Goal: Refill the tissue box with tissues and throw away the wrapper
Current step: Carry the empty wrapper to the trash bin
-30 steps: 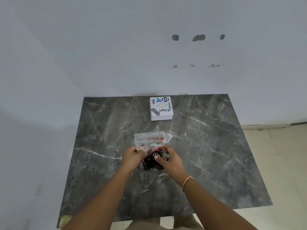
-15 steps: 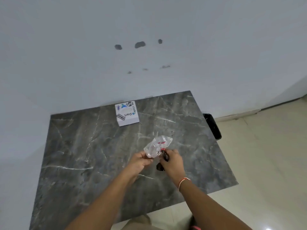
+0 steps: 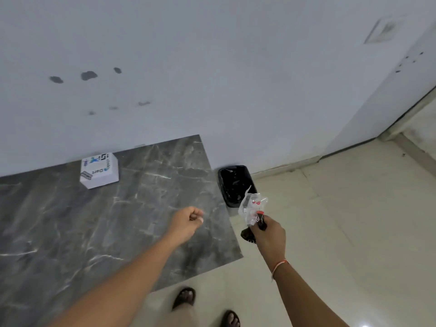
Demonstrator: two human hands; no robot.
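Note:
A white tissue box [image 3: 99, 169] with printed logos stands at the back of the dark marble table [image 3: 70, 232], against the wall. My right hand [image 3: 267, 234] is shut on a crumpled clear and dark plastic wrapper [image 3: 252, 208], held past the table's right edge, just in front of a black bin [image 3: 236, 185] on the floor. My left hand [image 3: 186, 223] hovers over the table's right part, fingers curled with nothing in them.
The black bin, lined with a dark bag, stands on the pale tiled floor between the table's right side and the wall. My sandalled feet [image 3: 205, 308] are at the bottom, by the table's near corner. A white wall corner juts out at the right.
My left hand let go of the wrapper and stayed over the table. My right hand carried the wrapper right, off the table toward the bin. My view swung right.

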